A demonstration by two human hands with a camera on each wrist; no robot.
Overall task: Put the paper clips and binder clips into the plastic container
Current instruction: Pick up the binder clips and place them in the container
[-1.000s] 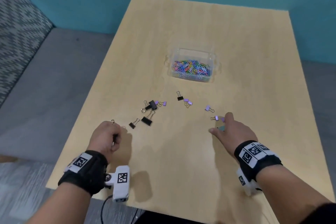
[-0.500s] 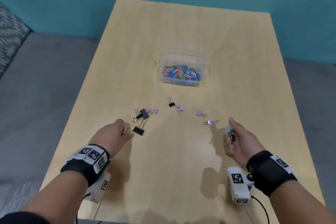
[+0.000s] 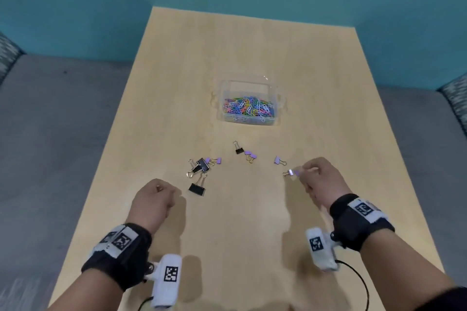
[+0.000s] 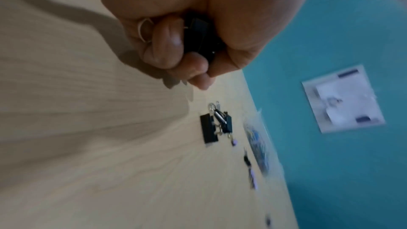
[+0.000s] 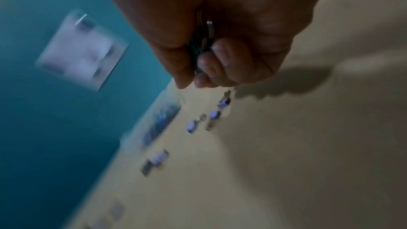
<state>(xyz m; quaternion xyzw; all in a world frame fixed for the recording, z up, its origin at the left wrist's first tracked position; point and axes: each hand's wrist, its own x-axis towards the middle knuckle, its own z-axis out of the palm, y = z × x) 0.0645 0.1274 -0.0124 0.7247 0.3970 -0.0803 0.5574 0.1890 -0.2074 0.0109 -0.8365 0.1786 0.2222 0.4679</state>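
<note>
Paper clips already in plastic container [image 3: 249, 108] mid-bench; binder clips mostly left on bench [image 3: 177, 70], near front. Left hand [image 3: 151, 201] fisted round black clip [image 4: 199, 37]; right hand [image 3: 322, 178] curled on small clips, reaching purple clip [image 3: 293, 172]

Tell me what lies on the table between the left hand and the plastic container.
In the head view, black binder clips and small purple binder clips lie between the left hand and the clear plastic container.
</note>
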